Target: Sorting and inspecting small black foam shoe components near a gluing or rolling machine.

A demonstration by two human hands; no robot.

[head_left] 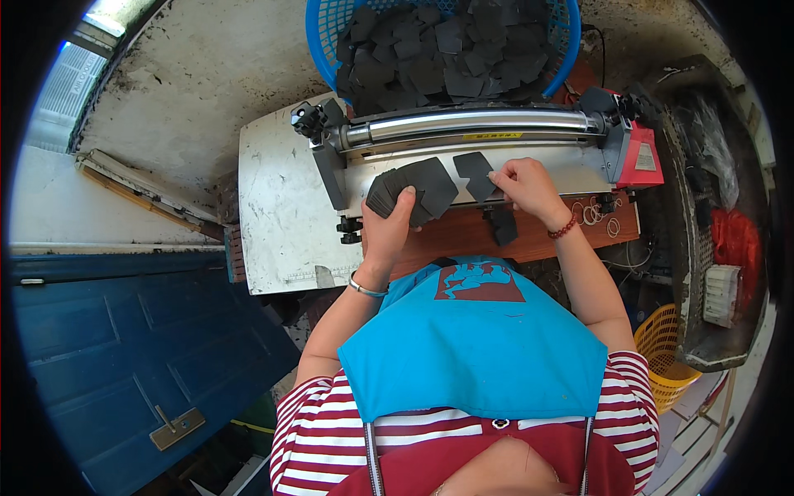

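Observation:
My left hand point(389, 227) grips a fanned stack of flat black pieces point(418, 186) at the front of a roller machine point(471, 124). My right hand point(523, 186) pinches a single black piece point(475, 172) lying on the machine's feed plate, just below the shiny metal roller. Another black piece point(502, 225) hangs over the wooden bench edge under my right wrist, which wears a red bead bracelet. A silver bangle is on my left wrist.
A blue plastic basket point(318, 37) full of several black pieces stands behind the machine. A white metal plate point(277, 198) extends left. A red motor housing point(641, 157) is at the right end. A yellow basket point(662, 347) sits lower right, a blue door point(124, 347) lower left.

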